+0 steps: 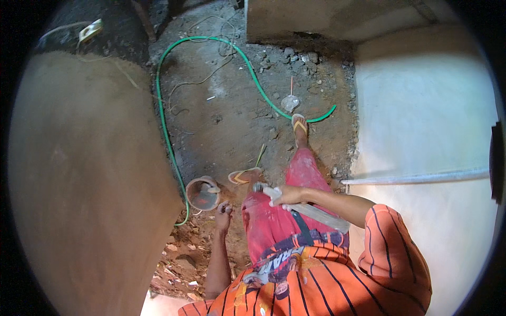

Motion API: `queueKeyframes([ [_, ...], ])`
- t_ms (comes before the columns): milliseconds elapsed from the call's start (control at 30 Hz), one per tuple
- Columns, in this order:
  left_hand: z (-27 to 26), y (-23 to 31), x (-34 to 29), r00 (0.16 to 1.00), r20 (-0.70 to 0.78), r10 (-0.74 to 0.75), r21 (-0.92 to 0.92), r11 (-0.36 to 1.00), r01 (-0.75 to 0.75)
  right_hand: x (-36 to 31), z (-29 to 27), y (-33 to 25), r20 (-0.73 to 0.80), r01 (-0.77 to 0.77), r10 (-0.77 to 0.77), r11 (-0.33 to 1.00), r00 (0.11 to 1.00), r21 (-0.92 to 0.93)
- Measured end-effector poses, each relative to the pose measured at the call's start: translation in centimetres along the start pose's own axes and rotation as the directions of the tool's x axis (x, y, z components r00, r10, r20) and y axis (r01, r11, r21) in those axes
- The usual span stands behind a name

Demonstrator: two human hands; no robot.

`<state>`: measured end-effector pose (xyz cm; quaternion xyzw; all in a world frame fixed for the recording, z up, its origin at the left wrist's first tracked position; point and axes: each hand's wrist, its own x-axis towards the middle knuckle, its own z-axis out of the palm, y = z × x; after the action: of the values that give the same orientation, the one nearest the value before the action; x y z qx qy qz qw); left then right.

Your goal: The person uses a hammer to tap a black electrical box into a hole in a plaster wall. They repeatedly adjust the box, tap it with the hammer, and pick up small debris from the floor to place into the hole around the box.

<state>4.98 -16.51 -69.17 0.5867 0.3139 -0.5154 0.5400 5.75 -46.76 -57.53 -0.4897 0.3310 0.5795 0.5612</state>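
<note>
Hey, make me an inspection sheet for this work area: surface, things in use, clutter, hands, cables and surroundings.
Surface: dirt floor, uneven and strewn with debris.
Things in use: long pale tool, held across the thighs; round bucket beside the left hand, contents dark grey.
Clutter: green hose looping across the ground; grey rubble at the far side; clear crumpled piece near the right foot.
Hands: right hand gripping the tool; left curled, any hold unclear.
Cables: thin line on the ground inside the hose's loop, cable or string unclear.
Surroundings: brown wall at left, pale wall at right.
</note>
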Motion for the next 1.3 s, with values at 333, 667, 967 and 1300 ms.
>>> queueKeyframes([
  [333, 19.9, 3.5, 25.8, 0.971, 0.001, 0.238, 0.515, 0.833, -0.204, 13.3, -23.3, 7.6, -0.678, 0.390, 0.158, 0.716, 0.718, 0.579],
  [667, 40.1, 5.8, 48.7, 0.910, 0.227, 0.348, 0.854, 0.377, -0.358, 13.8, -32.2, 12.9, -0.732, 0.636, 0.194, 0.382, 0.654, 0.670],
  [967, 58.8, 12.5, 57.3, 0.748, 0.001, 0.664, 0.761, 0.484, -0.431, 12.5, -36.6, 15.5, -0.631, 0.599, 0.236, 0.198, 0.739, 0.776],
  [1300, 59.6, 12.3, 61.3, 0.864, 0.088, 0.496, 0.283, 0.819, -0.499, 11.1, -39.0, 13.5, -0.575, 0.580, 0.239, 0.059, 0.782, 0.813],
])
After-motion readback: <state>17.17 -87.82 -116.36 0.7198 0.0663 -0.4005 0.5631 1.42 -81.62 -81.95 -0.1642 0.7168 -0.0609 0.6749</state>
